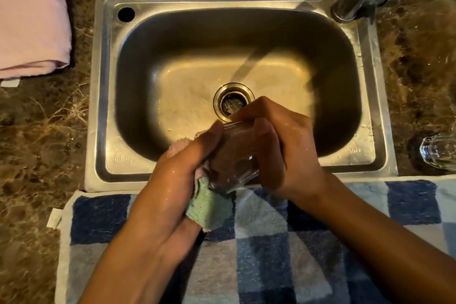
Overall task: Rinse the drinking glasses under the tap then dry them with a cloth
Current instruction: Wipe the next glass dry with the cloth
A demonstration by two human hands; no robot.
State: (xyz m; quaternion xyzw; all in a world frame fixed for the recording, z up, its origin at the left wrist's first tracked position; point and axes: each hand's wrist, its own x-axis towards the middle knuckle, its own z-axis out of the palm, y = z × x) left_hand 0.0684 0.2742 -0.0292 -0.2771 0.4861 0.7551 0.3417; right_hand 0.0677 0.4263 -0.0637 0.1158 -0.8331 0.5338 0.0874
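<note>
Over the near edge of the sink (367, 96), the right hand (283, 145) is gripping a drinking glass (234, 155), fingers curled round its side, while the left hand (177, 180) is clutching a green-and-pink cloth (209, 207) against it. So drying is underway on this one. Another glass (439, 153) is waiting on the counter to the right, possibly still wet; the blur hides that.

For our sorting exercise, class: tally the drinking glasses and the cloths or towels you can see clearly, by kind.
Drinking glasses: 2, held glass, counter glass
Cloths and towels: 3, small cloth, checked towel, pink towel
Total: 5
</note>
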